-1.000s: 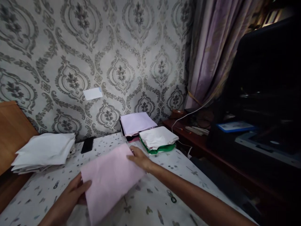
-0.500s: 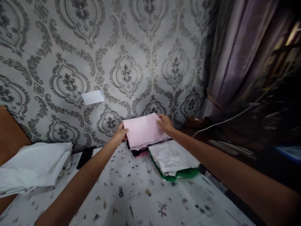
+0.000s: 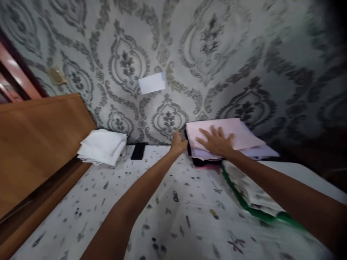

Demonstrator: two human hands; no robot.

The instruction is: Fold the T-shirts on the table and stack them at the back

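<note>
A folded pink cloth (image 3: 244, 135) lies on top of a stack of folded cloths (image 3: 260, 153) against the wall. My right hand (image 3: 217, 141) rests flat on the pink cloth, fingers spread. Just left of the stack is my left hand (image 3: 179, 143), its fingers curled in and nothing visible in them. White folded cloths with a green one (image 3: 261, 215) beneath sit in front of the stack, partly hidden by my right forearm.
At the left, a pile of white folded cloths (image 3: 103, 146) stands by a wooden board (image 3: 46, 141). A black phone (image 3: 138, 151) lies on the patterned sheet (image 3: 151, 231). A white card (image 3: 152, 83) is on the wallpaper.
The pink cloth, held between both hands before, now lies on the stack. My right hand has let go and flattened on it; my left has come off its edge. The view has turned left.
</note>
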